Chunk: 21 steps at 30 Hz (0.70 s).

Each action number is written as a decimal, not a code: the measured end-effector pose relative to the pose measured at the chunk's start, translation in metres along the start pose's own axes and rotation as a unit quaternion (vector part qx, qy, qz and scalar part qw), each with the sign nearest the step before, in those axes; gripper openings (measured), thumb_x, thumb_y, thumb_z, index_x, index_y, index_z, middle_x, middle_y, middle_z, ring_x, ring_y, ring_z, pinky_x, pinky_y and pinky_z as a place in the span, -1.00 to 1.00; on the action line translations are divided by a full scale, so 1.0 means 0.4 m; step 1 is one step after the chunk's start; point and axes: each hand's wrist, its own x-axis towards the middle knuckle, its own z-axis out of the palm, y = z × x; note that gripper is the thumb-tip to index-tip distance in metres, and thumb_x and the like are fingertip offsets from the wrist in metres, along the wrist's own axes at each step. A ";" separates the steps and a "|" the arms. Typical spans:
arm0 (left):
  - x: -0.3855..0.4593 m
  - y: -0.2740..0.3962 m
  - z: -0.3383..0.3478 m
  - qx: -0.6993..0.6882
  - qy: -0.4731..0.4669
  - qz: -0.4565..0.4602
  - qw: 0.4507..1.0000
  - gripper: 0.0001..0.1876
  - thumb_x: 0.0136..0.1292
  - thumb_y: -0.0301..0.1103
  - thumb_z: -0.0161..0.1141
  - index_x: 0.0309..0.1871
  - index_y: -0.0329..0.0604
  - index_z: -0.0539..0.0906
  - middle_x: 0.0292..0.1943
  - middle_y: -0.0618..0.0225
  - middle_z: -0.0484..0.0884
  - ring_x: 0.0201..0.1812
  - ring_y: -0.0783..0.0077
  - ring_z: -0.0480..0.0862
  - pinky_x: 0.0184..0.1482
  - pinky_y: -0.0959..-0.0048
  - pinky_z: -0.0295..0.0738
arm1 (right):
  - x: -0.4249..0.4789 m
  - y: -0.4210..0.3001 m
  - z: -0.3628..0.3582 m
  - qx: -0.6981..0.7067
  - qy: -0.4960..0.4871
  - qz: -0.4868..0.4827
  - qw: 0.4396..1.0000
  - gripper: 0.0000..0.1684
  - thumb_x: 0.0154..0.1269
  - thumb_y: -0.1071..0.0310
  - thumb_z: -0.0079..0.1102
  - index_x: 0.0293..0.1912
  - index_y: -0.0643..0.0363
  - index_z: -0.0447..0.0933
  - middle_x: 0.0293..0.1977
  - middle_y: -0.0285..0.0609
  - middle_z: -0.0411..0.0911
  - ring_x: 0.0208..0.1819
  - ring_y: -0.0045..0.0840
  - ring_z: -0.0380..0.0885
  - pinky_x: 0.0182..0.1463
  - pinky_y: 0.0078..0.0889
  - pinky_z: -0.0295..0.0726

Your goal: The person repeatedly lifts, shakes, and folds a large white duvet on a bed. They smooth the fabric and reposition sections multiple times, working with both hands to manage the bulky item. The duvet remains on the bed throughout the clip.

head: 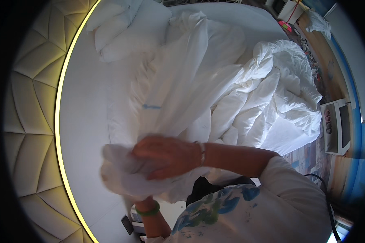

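My right hand, blurred and with a silver bracelet at the wrist, grips a bunched end of white bed linen. Its thumb and fingers lie across the top of the folds. My left wrist, with a green bangle, comes up from below; the hand itself is hidden by the same cloth. Away from me the thin white fabric stretches in long folds over the bed and bears a short blue mark. A crumpled white duvet is heaped at the right side of the bed.
White pillows lie at the far left. A padded headboard with a glowing strip curves along the left. Beside the bed on the right stands a white shelf unit. A dark phone-like object is near the lower left.
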 end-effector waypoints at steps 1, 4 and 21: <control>-0.004 0.015 -0.048 0.000 0.024 0.011 1.000 -0.64 0.20 -0.55 0.21 0.09 -0.30 0.55 -0.29 0.37 0.60 -0.24 0.52 0.57 -0.17 0.51 0.51 | -0.001 0.014 -0.064 -0.110 -0.056 0.011 0.992 -0.11 -0.01 0.02 0.42 0.26 0.20 0.29 0.17 -0.05 0.35 0.21 -0.17 0.33 0.30 -0.12 0.27; -0.011 0.055 -0.166 0.009 0.088 0.050 0.995 -0.63 0.20 -0.56 0.21 0.11 -0.30 0.54 -0.30 0.38 0.60 -0.24 0.52 0.56 -0.17 0.51 0.50 | -0.151 0.193 -0.175 -0.318 -0.102 0.174 0.927 0.10 -0.13 -0.05 0.46 0.35 0.06 0.13 0.29 -0.07 0.20 0.33 -0.19 0.15 0.38 0.05 0.02; 0.042 -0.003 -0.068 -0.070 0.028 -0.019 0.997 -0.55 0.19 -0.60 0.18 0.19 -0.28 0.47 -0.34 0.42 0.55 -0.29 0.54 0.52 -0.20 0.51 0.49 | -0.025 -0.007 0.089 0.171 -0.080 0.241 0.952 -0.20 -0.06 0.24 0.45 0.17 0.26 0.32 0.00 -0.01 0.45 0.08 -0.21 0.46 0.20 -0.22 0.42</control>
